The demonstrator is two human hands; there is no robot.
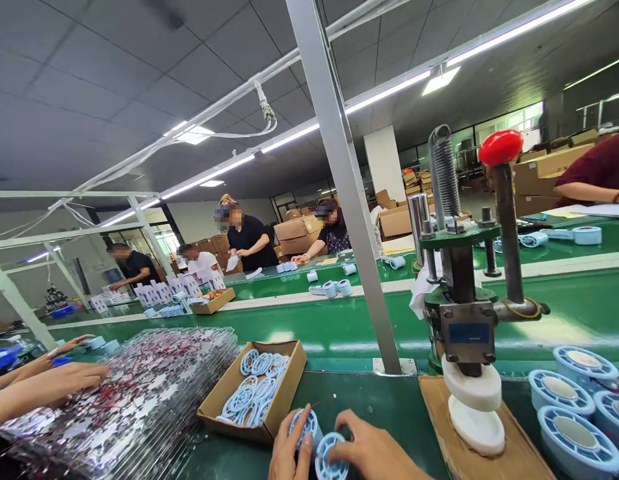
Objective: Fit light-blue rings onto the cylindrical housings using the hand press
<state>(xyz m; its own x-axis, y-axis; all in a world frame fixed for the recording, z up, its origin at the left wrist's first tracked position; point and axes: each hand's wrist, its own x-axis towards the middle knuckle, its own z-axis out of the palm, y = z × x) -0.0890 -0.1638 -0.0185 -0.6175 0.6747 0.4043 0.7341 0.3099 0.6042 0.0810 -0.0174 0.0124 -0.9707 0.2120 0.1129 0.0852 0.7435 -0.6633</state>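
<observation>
At the bottom middle, my left hand (285, 448) grips a light-blue round ribbed part (305, 425). My right hand (374, 452) holds a second light-blue round part (331, 460) just beside it, and the two parts nearly touch. Both hands rest low over the green bench (369, 400). To the right stands a hand press (464, 313) with a red knob (499, 147) on its lever. Its white round dies (473, 400) sit on a brown board (442, 427). My wrists are cut off by the frame's lower edge.
An open cardboard box of blue rings (254, 390) lies left of my hands. Stacked clear trays with red-wired parts (139, 393) lie further left, under a co-worker's hands (54, 377). Several blue housings (559, 393) sit at right. A slanted metal post (349, 200) rises ahead. People work across the belt.
</observation>
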